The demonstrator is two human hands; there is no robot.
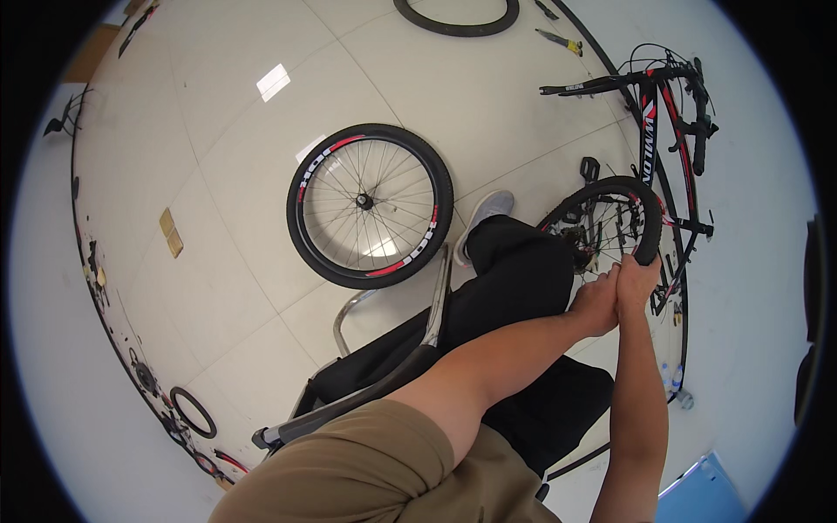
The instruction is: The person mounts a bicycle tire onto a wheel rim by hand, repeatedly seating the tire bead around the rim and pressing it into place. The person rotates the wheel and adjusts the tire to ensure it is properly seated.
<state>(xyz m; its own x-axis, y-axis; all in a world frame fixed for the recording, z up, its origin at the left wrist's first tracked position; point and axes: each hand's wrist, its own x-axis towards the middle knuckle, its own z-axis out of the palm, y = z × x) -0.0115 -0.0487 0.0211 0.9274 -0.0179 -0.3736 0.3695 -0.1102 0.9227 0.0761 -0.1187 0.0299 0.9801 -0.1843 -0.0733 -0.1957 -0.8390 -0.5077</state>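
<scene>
Tiled floor (235, 288) dotted with bicycle parts; both hands low at a wheel (617, 228)

Pale and glossy across much of the frame, meeting a white wall (758, 288) at the right. Right of centre, just in front of a black, red and white bicycle frame (649, 131): the wheel, with a black tyre (650, 218) around it. Right hand (639, 279) closed over the tyre's lower edge, pressed against the rubber. Left hand (596, 305) touching the right one, just to its left, fingers curled in toward the rim; impossible to tell whether pinching tyre, rim or spokes, or only bracing.

Flat on the tiles at left of centre, a second wheel (364, 202), likewise with a tyre on. At the top edge, a loose tyre (464, 30), partly cut off by the border; to its right, a yellow-handled tool (567, 44).

Probably only partway along. Apparently done: tyres on both wheels. Apparently left: no wheel in the fork (593, 85) at upper right, with the second wheel well apart from it. Hard to judge, behind hands and spokes: any joint between nearer wheel and bicycle frame, or the seating of its tyre.
</scene>
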